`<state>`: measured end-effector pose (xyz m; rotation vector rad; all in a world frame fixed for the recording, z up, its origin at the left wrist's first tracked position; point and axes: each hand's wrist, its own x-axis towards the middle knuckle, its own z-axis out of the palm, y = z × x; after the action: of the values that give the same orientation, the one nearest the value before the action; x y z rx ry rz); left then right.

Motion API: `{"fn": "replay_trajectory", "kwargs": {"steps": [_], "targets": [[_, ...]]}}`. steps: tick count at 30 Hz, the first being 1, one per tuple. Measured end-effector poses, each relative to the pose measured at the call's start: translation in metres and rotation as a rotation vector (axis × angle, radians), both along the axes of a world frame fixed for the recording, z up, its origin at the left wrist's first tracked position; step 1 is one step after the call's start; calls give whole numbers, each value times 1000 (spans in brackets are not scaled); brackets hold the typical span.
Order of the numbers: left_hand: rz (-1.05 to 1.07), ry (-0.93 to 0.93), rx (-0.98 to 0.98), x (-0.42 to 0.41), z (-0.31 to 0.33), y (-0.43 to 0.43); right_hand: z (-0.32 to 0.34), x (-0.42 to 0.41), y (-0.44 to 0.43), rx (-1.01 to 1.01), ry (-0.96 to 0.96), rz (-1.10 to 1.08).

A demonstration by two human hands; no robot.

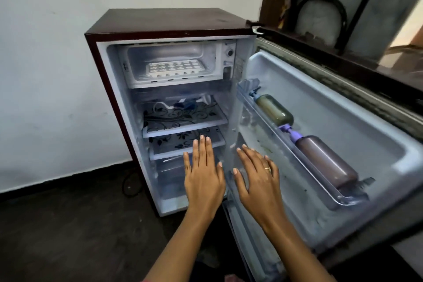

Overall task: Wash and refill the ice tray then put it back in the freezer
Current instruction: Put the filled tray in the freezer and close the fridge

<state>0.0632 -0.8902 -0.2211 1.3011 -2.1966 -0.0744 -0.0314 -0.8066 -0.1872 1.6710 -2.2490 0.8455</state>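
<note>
1. White plastic ice tray (175, 68) lies flat in the freezer compartment (170, 62) at the top of the small dark-red fridge (164, 23); its cells look pale.
2. Below it sit two floral-patterned glass shelves (183, 119).
3. Left hand (203, 174) and right hand (258, 181) hover side by side before the lower shelves, palms down, fingers spread, holding nothing; a gold ring (267, 169) shows on the right one.
4. The open door (343, 126) carries two brownish bottles (273, 110) lying on their sides in its rack.

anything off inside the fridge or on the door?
Yes. Two bottles lie on their sides in the door rack rather than upright. Dark specks and stains dot the door liner. The ice tray sits flat in the freezer compartment.
</note>
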Motion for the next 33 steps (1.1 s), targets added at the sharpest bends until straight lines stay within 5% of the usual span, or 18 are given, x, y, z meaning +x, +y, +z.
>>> {"fn": "replay_trajectory", "kwargs": {"steps": [19, 33], "targets": [[-417, 46, -172, -87, 39, 162, 35, -75, 171, -230, 452, -220], [-211, 16, -133, -76, 41, 175, 16, -104, 200, -270, 512, -210]]}}
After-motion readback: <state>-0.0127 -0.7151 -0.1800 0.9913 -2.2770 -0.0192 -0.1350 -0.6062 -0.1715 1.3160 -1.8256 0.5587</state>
